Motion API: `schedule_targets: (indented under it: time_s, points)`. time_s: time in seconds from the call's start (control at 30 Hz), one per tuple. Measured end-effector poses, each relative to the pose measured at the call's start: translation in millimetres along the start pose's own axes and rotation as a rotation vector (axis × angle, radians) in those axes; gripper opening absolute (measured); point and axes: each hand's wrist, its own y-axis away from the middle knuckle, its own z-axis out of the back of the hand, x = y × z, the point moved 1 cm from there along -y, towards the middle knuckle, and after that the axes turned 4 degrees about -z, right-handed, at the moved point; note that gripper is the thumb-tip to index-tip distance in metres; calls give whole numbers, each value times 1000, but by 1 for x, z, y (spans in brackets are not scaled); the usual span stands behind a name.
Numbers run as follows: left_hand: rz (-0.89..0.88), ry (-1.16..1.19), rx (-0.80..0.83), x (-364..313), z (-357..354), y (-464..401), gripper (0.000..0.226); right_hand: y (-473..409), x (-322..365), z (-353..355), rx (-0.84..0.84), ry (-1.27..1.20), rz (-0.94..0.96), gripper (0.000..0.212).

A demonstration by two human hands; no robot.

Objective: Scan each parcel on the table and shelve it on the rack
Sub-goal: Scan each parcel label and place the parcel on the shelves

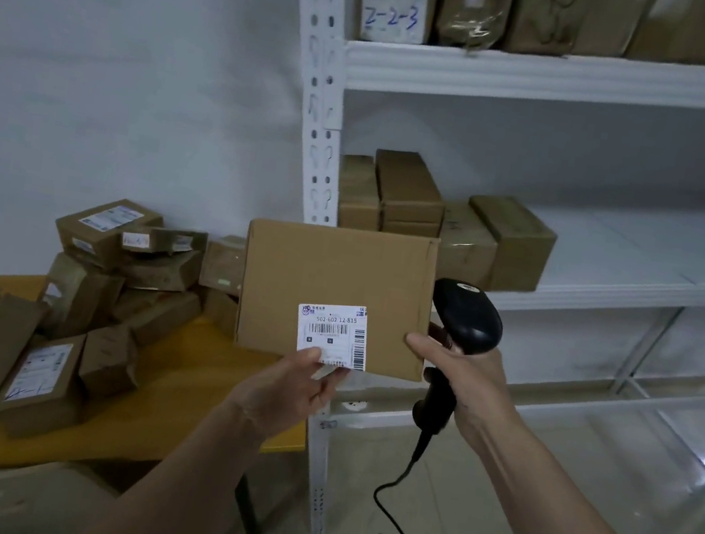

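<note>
1. Forearms reach in from the bottom edge, both meeting at the held parcel (336,294), which hangs upright in the air, above the table's right end and in front of the rack's lower shelf.
2. Left hand (299,385) pinches the held parcel's bottom edge, thumb on the white label (331,334), fingers behind it.
3. Right hand (460,378) sits just right of the held parcel, fingers curled tight round the scanner (463,326) handle, thumb tip touching the carton's right edge. Scanner's head sits beside the held parcel, not aimed at the label.
4. Progress, as I judge it: left of the held parcel, a heap of cartons (110,270) waits on the yellow table (206,363). Behind it, about 5 boxes (441,221) stand on the rack (616,281). Much remains.
</note>
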Motion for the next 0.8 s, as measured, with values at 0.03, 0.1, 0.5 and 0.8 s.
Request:
schedule_targets:
  time_s: [0.03, 0.1, 0.5, 0.8]
  points:
    - [-2, -16, -4, 3, -11, -4, 100, -3, 5, 13, 6, -9, 6, 39]
    - [-43, -4, -1, 3, -24, -7, 110, -8, 11, 31, 9, -43, 9, 39]
    - [-69, -459, -1, -23, -73, -19, 96, -20, 32, 143, 169, -11, 49, 52]
    - [-287, -630, -427, 12, -137, -76, 43, -42, 23, 167, -319, -72, 20, 26]
